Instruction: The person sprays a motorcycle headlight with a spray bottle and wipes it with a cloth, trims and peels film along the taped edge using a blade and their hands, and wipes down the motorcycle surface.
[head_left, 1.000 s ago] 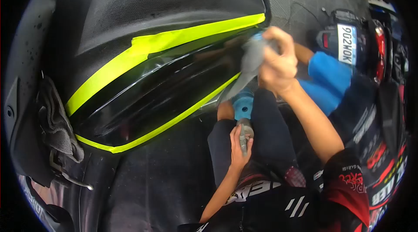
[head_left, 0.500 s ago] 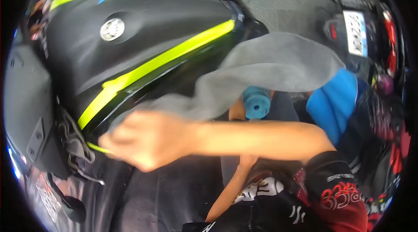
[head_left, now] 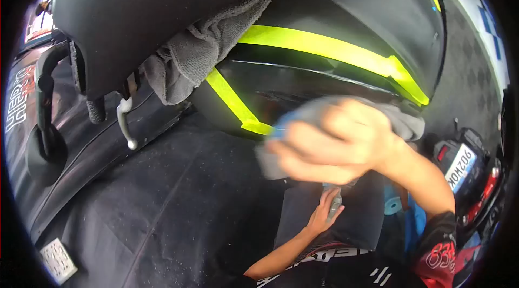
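My right hand [head_left: 346, 139], blurred by motion, is closed around a bunched grey cloth [head_left: 408, 120] with a blue patch showing at the fingers. It is in front of the lower edge of a black motorcycle body panel [head_left: 346, 17] with bright yellow-green stripes [head_left: 319, 47]. Lower down, near my lap, my left hand [head_left: 324, 209] wraps around a slim grey-green object [head_left: 335, 206] whose kind I cannot make out. Another grey towel [head_left: 197, 53] lies crumpled between the striped panel and a large black part [head_left: 146, 12].
A lever with a ball end [head_left: 127, 126] and a round-ended black mirror-like part [head_left: 46, 147] stick out at left. A dark cover [head_left: 178, 196] spreads below. A teal round piece with a hole [head_left: 393, 206] is beside my lap. Another vehicle's licence plate [head_left: 462, 166] shows at right.
My view has swung, bringing the large black part and crumpled towel into sight. The cloth in my right hand, earlier stretched out long, is now bunched. That hand appears farther right.
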Tool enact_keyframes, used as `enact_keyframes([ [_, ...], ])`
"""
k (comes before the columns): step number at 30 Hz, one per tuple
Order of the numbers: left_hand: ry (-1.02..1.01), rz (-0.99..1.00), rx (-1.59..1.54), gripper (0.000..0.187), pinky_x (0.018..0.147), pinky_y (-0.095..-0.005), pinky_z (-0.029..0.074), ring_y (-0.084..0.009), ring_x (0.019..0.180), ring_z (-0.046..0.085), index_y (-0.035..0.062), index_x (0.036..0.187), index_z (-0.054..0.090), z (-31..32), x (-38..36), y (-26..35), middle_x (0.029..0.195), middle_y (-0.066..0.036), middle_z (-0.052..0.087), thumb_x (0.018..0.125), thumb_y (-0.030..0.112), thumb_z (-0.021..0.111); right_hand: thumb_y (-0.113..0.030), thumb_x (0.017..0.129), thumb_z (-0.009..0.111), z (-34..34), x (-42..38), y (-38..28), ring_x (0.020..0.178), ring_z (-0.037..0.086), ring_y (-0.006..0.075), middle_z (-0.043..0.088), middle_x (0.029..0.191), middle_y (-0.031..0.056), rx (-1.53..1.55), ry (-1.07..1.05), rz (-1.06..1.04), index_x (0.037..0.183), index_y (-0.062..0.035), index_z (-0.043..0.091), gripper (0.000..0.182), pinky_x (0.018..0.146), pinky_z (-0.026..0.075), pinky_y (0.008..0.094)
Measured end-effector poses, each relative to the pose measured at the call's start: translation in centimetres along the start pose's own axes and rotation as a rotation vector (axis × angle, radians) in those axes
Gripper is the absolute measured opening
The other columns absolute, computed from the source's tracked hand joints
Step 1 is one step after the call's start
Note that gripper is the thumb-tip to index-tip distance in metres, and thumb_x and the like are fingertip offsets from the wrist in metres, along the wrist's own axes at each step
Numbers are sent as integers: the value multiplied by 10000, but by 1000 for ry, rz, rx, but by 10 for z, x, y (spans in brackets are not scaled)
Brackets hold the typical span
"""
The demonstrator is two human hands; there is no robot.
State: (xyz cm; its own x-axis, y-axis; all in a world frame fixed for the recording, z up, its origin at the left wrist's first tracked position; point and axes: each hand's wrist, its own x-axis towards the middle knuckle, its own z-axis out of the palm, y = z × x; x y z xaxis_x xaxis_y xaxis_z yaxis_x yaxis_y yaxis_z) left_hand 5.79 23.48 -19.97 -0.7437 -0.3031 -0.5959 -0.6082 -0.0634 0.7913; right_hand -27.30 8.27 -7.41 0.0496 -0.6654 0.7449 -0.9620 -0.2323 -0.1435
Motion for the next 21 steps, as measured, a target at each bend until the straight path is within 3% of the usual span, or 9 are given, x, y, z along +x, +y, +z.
enact_keyframes([
  [1,46,65,54,567,957,-444,497,-385,1165,579,42,1442,411,1,2,1,1398,-222,430,945,148,663,-222,701,692,12,24,-3,763,510,142,546,900,-15,111,-17,8,874,-199,652,180,598,417,273],
  [3,49,-7,-74,578,1007,-477,473,-456,1253,505,41,1428,414,7,-1,-8,1403,-232,438,941,222,668,-201,739,659,34,61,-8,790,539,142,548,916,4,276,-53,42,801,-133,600,109,599,443,258],
  [4,67,5,-65,580,998,-472,479,-446,1247,514,39,1428,415,10,-3,-10,1398,-236,440,939,212,673,-213,780,624,42,74,-9,840,572,185,554,900,34,359,-54,72,730,-101,656,127,700,502,301],
  [6,106,37,-38,583,980,-461,492,-425,1236,530,35,1428,415,15,-5,-16,1390,-242,445,934,192,681,-138,747,694,46,93,1,918,660,262,628,988,88,533,-99,150,779,-66,699,78,740,576,370],
  [9,73,-4,-108,592,957,-440,507,-395,1218,549,29,1434,410,15,-10,-19,1378,-247,451,932,182,685,-57,689,714,27,88,10,930,655,279,630,1030,110,773,-136,153,840,-81,715,153,743,576,372],
  [12,104,129,44,588,947,-425,513,-381,1208,558,36,1438,414,15,-7,-18,1374,-237,454,936,186,682,-68,670,698,7,42,3,924,625,268,606,1042,102,712,76,80,889,-99,710,221,729,557,364],
  [15,95,-13,-61,572,955,-435,508,-394,1215,551,38,1428,433,13,-8,-8,1374,-237,464,937,192,681,-158,722,701,-33,-31,13,869,610,291,600,1115,176,737,122,173,997,-137,726,278,674,482,357],
  [18,151,57,-92,558,970,-449,495,-408,1222,543,36,1416,452,11,-9,-25,1370,-247,472,937,209,683,-287,835,714,-52,-83,13,730,650,233,627,1026,155,478,36,167,994,-160,751,206,537,439,304],
  [21,188,74,-87,557,983,-467,479,-427,1227,534,30,1412,456,13,-9,-27,1363,-261,480,939,220,681,-239,773,720,-30,-39,5,825,634,237,612,1046,125,476,-17,115,926,-122,718,193,612,500,324],
])
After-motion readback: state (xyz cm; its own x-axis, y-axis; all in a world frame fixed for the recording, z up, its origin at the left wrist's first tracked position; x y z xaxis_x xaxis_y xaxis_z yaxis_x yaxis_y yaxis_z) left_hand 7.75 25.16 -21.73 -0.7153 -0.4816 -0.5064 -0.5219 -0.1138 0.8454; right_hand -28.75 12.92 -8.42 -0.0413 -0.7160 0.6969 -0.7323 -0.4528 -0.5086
